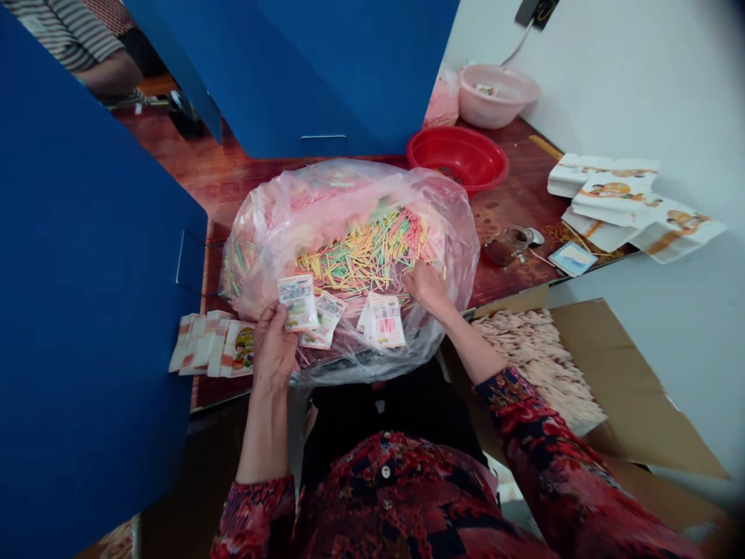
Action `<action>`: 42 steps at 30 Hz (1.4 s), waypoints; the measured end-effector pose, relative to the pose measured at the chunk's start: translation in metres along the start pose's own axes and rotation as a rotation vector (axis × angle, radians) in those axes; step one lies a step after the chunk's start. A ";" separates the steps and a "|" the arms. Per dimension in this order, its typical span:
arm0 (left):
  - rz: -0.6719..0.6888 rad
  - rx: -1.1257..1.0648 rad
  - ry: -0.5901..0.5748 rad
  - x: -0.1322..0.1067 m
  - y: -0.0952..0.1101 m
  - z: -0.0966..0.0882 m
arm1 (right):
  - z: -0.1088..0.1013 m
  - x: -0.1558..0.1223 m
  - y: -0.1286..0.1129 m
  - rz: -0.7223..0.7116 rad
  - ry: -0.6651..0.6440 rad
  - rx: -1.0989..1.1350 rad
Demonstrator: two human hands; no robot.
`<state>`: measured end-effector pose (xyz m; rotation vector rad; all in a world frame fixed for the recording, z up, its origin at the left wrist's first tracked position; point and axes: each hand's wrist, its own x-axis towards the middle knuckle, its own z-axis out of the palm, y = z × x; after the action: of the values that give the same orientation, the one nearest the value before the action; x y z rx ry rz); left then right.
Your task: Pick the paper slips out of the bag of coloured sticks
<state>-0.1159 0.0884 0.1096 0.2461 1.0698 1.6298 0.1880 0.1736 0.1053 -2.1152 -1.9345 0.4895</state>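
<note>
A large clear plastic bag (261, 233) lies open on the wooden table (512, 210), filled with thin sticks in yellow, green and pink (364, 256). My left hand (273, 349) grips a small printed packet (297, 303) upright at the bag's near edge. My right hand (427, 286) rests at the front of the stick pile, its fingertips down among the sticks. Two more printed packets (323, 320) (384, 320) lie on the bag between my hands. A row of similar packets (215, 348) lies on the table beside my left hand.
Behind the bag stand a red basin (457, 159) and a pink bowl (497, 95). Printed paper sheets (611, 186), a glass cup (507, 245) and a small notebook (573, 258) lie to the right. Blue panels (87, 287) rise at left. A cardboard box (605, 365) holds pale sticks. A striped-sleeved person (64, 31) sits beyond.
</note>
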 end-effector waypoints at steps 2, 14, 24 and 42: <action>-0.031 -0.017 -0.013 -0.001 0.002 0.000 | 0.002 0.005 -0.002 0.039 -0.003 0.014; -0.113 -0.074 -0.064 -0.006 -0.006 0.002 | -0.025 0.025 0.045 -0.546 -0.106 -0.220; -0.112 -0.002 -0.130 -0.015 -0.012 0.015 | -0.025 0.049 0.044 -0.825 -0.227 -0.416; 0.251 0.631 -0.034 -0.006 -0.023 -0.014 | -0.007 0.049 0.048 -0.483 0.078 -0.363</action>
<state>-0.1076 0.0755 0.0869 0.8477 1.5555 1.4500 0.2382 0.2176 0.0885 -1.7060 -2.5239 -0.0432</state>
